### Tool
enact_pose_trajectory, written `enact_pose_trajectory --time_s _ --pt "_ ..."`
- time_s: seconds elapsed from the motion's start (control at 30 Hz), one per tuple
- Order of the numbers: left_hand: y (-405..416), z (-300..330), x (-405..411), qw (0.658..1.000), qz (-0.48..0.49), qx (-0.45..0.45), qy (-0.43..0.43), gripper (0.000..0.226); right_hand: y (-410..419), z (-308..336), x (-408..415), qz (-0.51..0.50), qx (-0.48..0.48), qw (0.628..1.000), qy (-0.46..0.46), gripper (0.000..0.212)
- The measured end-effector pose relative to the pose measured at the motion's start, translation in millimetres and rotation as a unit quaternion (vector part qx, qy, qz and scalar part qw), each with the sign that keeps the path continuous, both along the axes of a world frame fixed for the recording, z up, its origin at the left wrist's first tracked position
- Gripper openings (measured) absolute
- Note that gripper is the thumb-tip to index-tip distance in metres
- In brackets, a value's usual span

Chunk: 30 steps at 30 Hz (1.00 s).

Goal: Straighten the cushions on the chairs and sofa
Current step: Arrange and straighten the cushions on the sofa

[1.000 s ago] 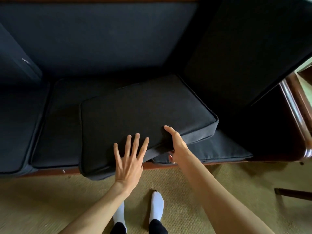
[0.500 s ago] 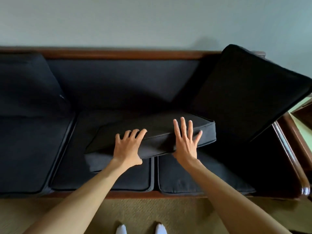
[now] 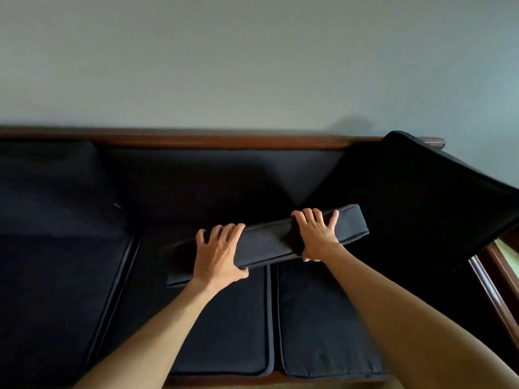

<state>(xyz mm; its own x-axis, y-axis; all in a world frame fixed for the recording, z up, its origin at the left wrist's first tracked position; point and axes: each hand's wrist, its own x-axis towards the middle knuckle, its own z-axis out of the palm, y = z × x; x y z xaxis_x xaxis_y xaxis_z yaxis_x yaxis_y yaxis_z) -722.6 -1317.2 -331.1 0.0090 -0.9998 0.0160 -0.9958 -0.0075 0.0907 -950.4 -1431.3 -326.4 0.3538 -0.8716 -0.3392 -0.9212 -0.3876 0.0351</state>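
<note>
Cushion (image 3: 269,242) sits tipped on its long edge over the middle of the sofa (image 3: 224,141), seen nearly end-on as a dark slab slanting up toward the right, its low end over the centre seat pad (image 3: 224,327) and its high end close to the tilted back cushion (image 3: 421,203) at the right. Left hand (image 3: 217,252) clamps the near edge, fingers spread over the top and thumb tucked beneath. Right hand (image 3: 316,234) grips further along the same edge, fingers curled over the top ridge and thumb low on the face. Both hands are closed on the cushion, well apart from each other, which looks meant to steady a wide, floppy slab and stop it twisting as it is raised. Standing it up this way suits pushing it against the bare backrest panel (image 3: 219,175) behind, where a back cushion seems to be missing. Left back cushion (image 3: 56,186) already stands in place, so the job looks partly done. Right back cushion leans askew over the armrest (image 3: 494,276) and probably needs squaring next
</note>
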Motion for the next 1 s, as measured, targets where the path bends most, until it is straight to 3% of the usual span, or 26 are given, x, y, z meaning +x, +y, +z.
enact_pose_trajectory --time_s 0.2,0.57,0.73,1.0 --pt "-38.4 1.5 15.8 0.996 -0.011 0.068 -0.05 0.127 -30.5 0.8 18.2 0.004 -0.005 1.0 0.016 0.119" --pt "-112.4 31.7 70.2 0.989 -0.008 0.146 0.005 0.107 -101.5 30.5 49.3 0.121 -0.023 0.992 0.002 0.104" --pt "-134.2 53.7 139.7 0.986 -0.013 0.163 0.021 0.108 -118.1 47.8 110.3 0.127 0.012 0.992 -0.008 0.104" --pt "-160.7 69.7 248.6 0.982 -0.05 0.182 -0.01 0.107 -117.5 42.2 215.1 0.102 0.044 0.993 -0.027 0.085"
